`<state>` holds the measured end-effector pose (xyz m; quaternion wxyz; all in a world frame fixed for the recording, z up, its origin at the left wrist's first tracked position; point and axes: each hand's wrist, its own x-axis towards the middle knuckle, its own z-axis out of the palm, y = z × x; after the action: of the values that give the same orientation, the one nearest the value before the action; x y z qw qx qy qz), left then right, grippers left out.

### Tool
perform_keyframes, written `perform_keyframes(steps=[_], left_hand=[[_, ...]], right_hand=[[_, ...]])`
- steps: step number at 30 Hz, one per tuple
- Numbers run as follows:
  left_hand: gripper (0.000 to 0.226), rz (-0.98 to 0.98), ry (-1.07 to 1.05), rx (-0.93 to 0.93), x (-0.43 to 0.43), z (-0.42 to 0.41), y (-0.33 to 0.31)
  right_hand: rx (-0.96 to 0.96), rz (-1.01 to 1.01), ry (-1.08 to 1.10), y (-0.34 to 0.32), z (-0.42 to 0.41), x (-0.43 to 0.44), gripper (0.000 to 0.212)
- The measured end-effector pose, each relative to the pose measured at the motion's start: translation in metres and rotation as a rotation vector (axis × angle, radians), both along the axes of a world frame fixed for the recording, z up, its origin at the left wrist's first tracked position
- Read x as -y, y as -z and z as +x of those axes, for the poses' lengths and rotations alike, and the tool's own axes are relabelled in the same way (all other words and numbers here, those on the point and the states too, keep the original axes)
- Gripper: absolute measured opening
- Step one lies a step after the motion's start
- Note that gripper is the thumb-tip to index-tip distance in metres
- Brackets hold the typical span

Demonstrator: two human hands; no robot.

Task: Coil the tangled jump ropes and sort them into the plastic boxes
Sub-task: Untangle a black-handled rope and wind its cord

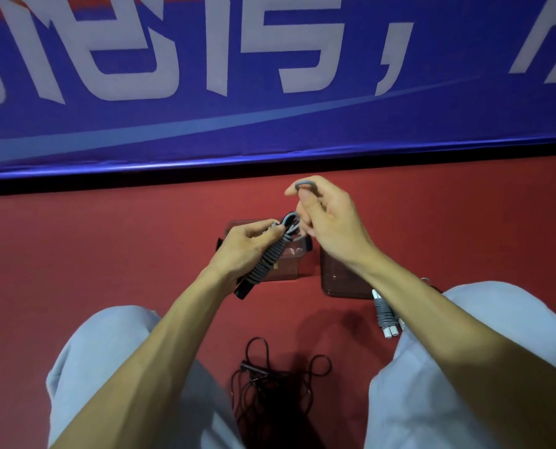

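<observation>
A: Where is the grey rope (pixel 268 263)?
B: Wound round black handles (pixel 244 288), gripped by the curled left hand (pixel 245 249) above the clear boxes (pixel 289 269).
A: The right hand (pixel 330 228)?
B: Its fingers (pixel 330 192) curl, pinching the rope's loose loop. A black rope (pixel 258 380) lies tangled nearby.

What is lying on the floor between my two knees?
A loose tangle of black jump rope lies on the red floor between your left knee and right knee, shown in the head view.

Pale grey-blue trousers (pixel 108 358): loose, faint folds, both legs visible. Above trousers: left forearm (pixel 173 335), right forearm (pixel 432 303) bare; left hand (pixel 241 251), right hand (pixel 328 225) bare.
</observation>
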<state>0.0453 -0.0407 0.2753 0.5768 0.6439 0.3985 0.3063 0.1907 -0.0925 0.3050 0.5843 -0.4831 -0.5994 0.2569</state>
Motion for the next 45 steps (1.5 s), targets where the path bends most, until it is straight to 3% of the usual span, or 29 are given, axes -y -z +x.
perform_keyframes(steps=[5, 9, 14, 18, 22, 28, 31, 35, 39, 45], left_hand=[[0.019, -0.057, -0.039, 0.027, 0.000, 0.004, 0.003], [0.021, -0.231, -0.110, 0.087, -0.001, 0.004, 0.002], [0.028, -0.471, -0.127, 0.134, -0.002, 0.002, -0.005], [0.026, -0.500, -0.074, 0.194, -0.001, 0.000, -0.008], [0.027, -0.461, -0.019, 0.234, 0.004, 0.001, -0.014], [0.025, -0.279, 0.065, 0.202, 0.007, -0.001, -0.015], [0.020, -0.142, 0.017, 0.144, 0.007, -0.001, -0.015], [0.023, 0.096, -0.033, 0.003, 0.005, -0.005, -0.011], [0.017, 0.324, -0.054, -0.119, 0.000, -0.006, -0.005], [0.017, 0.197, -0.076, -0.017, 0.007, -0.001, -0.007]], right_hand=[[-0.237, -0.097, -0.082, -0.005, 0.002, -0.002, 0.030], [-0.368, -0.134, -0.175, -0.011, 0.006, 0.000, 0.036], [-0.109, -0.098, -0.036, -0.001, 0.014, -0.004, 0.020], [0.016, -0.079, 0.131, 0.005, 0.018, -0.005, 0.006], [0.101, -0.059, 0.247, 0.010, 0.017, -0.006, 0.010], [0.361, 0.171, 0.394, 0.018, 0.011, -0.006, 0.020], [0.352, 0.069, 0.434, 0.014, 0.007, -0.002, 0.025], [0.380, -0.111, 0.350, 0.008, 0.010, 0.002, 0.055], [0.489, -0.205, 0.290, 0.009, 0.012, 0.001, 0.043], [0.369, -0.182, 0.280, 0.009, 0.012, -0.002, 0.034]])
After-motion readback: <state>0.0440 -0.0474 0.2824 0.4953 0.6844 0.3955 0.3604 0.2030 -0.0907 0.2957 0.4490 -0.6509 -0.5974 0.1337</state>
